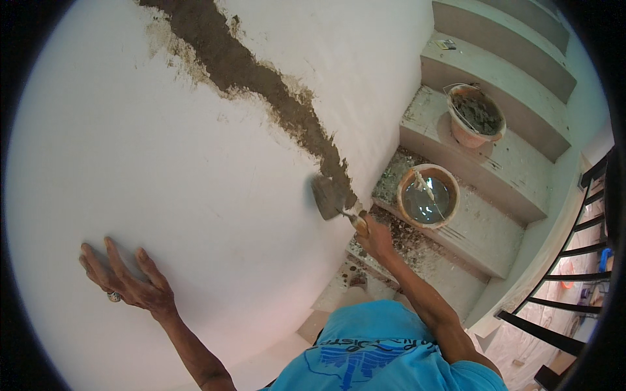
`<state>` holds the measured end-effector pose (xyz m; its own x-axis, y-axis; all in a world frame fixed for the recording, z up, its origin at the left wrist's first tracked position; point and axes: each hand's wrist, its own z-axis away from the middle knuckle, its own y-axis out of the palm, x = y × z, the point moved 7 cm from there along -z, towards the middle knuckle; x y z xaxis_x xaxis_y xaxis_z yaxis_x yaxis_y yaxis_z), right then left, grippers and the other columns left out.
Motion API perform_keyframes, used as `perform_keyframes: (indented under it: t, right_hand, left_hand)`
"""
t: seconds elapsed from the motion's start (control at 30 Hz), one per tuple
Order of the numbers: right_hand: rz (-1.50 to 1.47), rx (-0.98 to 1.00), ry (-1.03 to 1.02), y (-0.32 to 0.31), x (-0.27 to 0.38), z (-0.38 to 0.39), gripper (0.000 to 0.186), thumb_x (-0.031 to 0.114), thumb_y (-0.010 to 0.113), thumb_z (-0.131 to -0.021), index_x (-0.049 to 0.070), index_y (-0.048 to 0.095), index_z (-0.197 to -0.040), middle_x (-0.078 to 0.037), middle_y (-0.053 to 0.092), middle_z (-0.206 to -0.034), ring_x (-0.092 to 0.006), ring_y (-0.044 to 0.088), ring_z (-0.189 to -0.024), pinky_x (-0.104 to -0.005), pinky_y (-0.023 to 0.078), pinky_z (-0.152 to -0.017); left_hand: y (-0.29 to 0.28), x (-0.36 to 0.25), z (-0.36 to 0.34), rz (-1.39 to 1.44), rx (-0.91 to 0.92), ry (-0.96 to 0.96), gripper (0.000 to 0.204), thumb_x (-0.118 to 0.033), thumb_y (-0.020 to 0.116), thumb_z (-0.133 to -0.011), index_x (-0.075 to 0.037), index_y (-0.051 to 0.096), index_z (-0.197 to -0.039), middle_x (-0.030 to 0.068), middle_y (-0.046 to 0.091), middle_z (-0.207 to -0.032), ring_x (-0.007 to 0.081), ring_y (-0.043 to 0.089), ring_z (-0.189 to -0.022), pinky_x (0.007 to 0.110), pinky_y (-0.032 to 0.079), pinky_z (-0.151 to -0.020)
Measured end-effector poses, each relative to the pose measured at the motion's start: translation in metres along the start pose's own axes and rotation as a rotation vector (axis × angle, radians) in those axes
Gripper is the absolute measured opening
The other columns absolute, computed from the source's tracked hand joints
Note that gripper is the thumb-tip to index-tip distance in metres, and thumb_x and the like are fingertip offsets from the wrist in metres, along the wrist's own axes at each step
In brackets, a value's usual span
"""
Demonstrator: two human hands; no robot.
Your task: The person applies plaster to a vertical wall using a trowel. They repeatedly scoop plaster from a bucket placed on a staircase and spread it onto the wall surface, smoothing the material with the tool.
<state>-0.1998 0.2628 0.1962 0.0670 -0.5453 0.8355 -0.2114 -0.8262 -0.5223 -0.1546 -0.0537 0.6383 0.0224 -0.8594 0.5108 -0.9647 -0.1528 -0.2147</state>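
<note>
My right hand (377, 236) is closed round the handle of a trowel (330, 197), whose flat blade lies at the lower end of a grey mortar strip (244, 72). The strip runs diagonally down the white wall (163, 176), ragged and smeared along both edges. Lower on the left, my left hand (134, 277) rests against the bare white wall with its fingers spread; a ring shows on one finger. It holds nothing.
Stairs (502, 176) climb on the right. One step bears a bucket of water (454, 217) with a brush-like tool in it; higher stands a bucket of mortar (466, 138). Mortar crumbs (411, 241) litter the steps beside the wall. A black railing (577, 277) edges the far right.
</note>
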Motion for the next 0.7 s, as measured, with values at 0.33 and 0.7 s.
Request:
perform_keyframes:
  t: [0.33,0.7]
  right_hand:
    - [-0.027,-0.010,0.294,-0.078,-0.062,0.129,0.057,0.013,0.075,-0.072,0.006,0.055,-0.125,-0.023,0.068,-0.099,-0.0401,0.069,-0.091,-0.0461,0.054,-0.079]
    - [-0.016,-0.116,0.526,-0.122,-0.111,0.228,0.054,0.007,0.073,-0.065,0.003,0.057,-0.117,-0.022,0.069,-0.088,-0.0390,0.070,-0.078,-0.0448,0.054,-0.071]
  left_hand:
    - [0.008,-0.059,0.005,0.237,0.175,-0.027,0.046,-0.029,0.057,-0.100,-0.010,0.053,-0.142,0.0212,0.031,-0.159,0.0449,0.021,-0.149,0.061,0.023,-0.119]
    - [0.110,-0.255,-0.019,0.202,0.430,0.687,0.086,-0.058,0.069,-0.082,-0.018,0.041,-0.153,0.0169,0.017,-0.166,0.0367,0.013,-0.153,0.062,0.011,-0.122]
